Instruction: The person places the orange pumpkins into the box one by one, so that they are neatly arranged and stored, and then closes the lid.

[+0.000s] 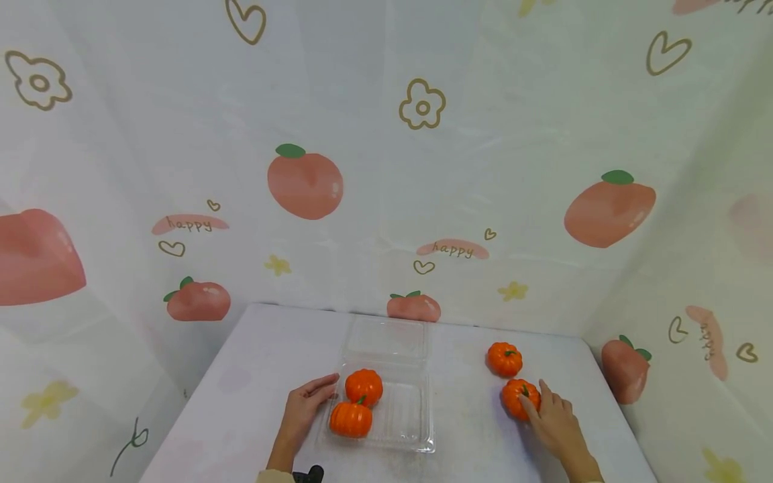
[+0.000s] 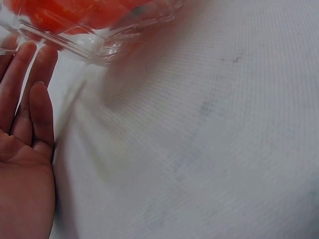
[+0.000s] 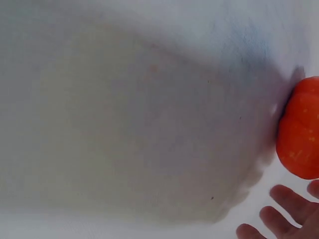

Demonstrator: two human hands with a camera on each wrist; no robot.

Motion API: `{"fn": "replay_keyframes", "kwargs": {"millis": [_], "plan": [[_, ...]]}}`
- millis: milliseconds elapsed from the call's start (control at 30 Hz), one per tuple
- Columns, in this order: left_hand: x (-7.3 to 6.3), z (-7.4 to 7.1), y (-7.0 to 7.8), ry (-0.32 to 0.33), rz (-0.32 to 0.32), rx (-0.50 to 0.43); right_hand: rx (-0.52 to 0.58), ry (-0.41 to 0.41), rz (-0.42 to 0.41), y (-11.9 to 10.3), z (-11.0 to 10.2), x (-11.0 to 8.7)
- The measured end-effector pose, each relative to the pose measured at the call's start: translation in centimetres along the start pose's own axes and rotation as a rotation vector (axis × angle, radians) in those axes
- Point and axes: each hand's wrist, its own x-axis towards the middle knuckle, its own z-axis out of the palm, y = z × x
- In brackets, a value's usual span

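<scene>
In the head view a clear plastic clamshell box (image 1: 401, 416) lies with its lid (image 1: 388, 341) folded back. Two small orange pumpkins (image 1: 351, 420) sit in its left half. My left hand (image 1: 304, 409) is at the box's left side, and in the left wrist view its extended fingers (image 2: 44, 64) meet the clear rim. On the right, my right hand (image 1: 558, 426) is at a nearer pumpkin (image 1: 519, 399), thumb over its front and fingers to its right. The right wrist view shows spread fingertips (image 3: 284, 194) beside that pumpkin.
Another orange pumpkin (image 1: 504, 359) sits just behind the one at my right hand. The white tabletop (image 1: 465, 416) ends at a fabric backdrop (image 1: 362, 261) printed with peaches, hearts and flowers, which encloses the back and both sides.
</scene>
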Motion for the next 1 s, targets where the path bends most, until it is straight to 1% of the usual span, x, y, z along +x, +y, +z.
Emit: {"fn": "replay_keyframes", "kwargs": {"millis": [100,333,567,800,1000], "plan": [[0.1,-0.1,0.0,0.000,0.000,-0.009,0.001,-0.004,-0.002,-0.2,0.2,-0.2],[0.0,-0.1,0.0,-0.005,0.012,0.011,0.037,0.004,-0.025,-1.3,0.7,-0.5],[-0.3,0.2,0.4,-0.008,0.003,-0.016,0.073,0.004,-0.034,-1.9,0.7,-0.7],[-0.4,0.2,0.5,-0.008,0.014,-0.017,0.182,0.030,-0.114,-2.5,0.8,-0.9],[-0.5,0.2,0.5,-0.003,0.018,-0.009,0.256,0.087,-0.189,-3.6,0.3,-1.1]]}}
